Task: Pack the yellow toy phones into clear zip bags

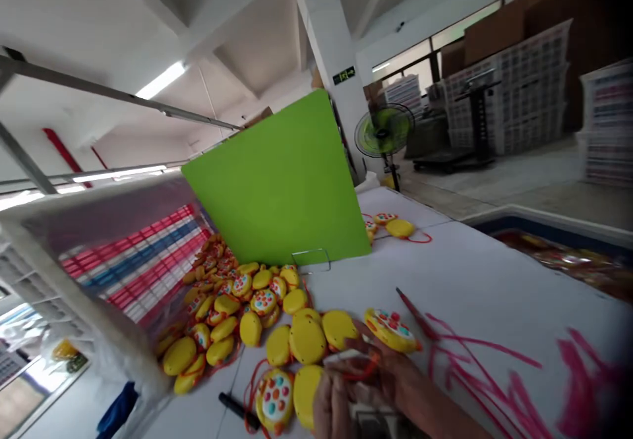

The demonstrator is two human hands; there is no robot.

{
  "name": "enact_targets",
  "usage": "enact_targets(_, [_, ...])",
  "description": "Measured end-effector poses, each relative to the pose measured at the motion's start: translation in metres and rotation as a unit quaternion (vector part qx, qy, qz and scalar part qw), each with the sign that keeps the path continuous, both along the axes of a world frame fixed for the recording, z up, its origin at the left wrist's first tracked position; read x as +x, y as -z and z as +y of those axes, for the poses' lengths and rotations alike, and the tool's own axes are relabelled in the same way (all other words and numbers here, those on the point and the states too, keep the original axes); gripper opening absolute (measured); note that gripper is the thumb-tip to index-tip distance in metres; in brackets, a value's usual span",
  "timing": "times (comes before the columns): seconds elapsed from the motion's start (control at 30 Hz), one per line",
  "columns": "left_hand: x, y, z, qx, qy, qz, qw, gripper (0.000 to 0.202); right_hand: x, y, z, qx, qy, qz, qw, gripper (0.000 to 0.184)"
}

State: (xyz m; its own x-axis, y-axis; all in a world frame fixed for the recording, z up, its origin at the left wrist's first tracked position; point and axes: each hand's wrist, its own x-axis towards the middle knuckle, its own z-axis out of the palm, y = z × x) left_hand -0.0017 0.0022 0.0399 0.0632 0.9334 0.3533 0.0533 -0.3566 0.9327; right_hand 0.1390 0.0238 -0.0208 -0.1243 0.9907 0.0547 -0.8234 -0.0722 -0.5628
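At the bottom edge my two hands meet over a white table (475, 274). My right hand (403, 383) comes in from the lower right, its fingers pinched round a looped red cord (363, 368). A yellow toy phone with coloured buttons (391, 330) lies just beyond its fingertips. My left hand (327, 405) is curled beside it, closed on something dark that I cannot make out. It lies against a plain yellow toy back (305, 394). Both hands are blurred.
A heap of yellow toy phones (232, 307) spills from a clear bag over a red and blue striped sack (138, 261). A green board (281, 182) stands behind. A black marker (237, 407) lies at the front, pink scribbles (475, 366) to the right, a fan (383, 132) beyond.
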Motion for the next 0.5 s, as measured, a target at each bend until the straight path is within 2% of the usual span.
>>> enact_targets(0.07, [0.0, -0.004, -0.006, -0.058, -0.015, -0.075, 0.995, 0.044, 0.004, -0.003, -0.002, -0.023, 0.009, 0.032, 0.999, 0.039])
enact_targets(0.13, [-0.001, -0.011, -0.007, -0.122, -0.017, -0.18, 0.976, 0.044, 0.007, -0.007, -0.004, -0.032, 0.019, 0.046, 0.998, 0.032])
enact_targets(0.23, [-0.009, -0.02, -0.005, -0.153, -0.015, -0.288, 0.945, 0.038, 0.007, -0.012, -0.007, -0.002, 0.011, 0.056, 0.998, 0.041])
enact_targets(0.3, [-0.018, -0.023, 0.0, -0.165, -0.005, -0.31, 0.936, 0.034, 0.008, -0.015, -0.01, 0.015, 0.003, 0.07, 0.997, 0.043])
enact_targets(0.37, [-0.026, -0.022, 0.005, -0.166, -0.023, -0.329, 0.929, 0.032, 0.008, -0.017, -0.011, 0.006, 0.004, 0.09, 0.996, 0.039])
enact_targets(0.5, [-0.032, -0.015, 0.014, -0.182, -0.036, -0.319, 0.93, 0.033, 0.009, -0.017, -0.006, -0.065, 0.033, 0.093, 0.993, 0.031])
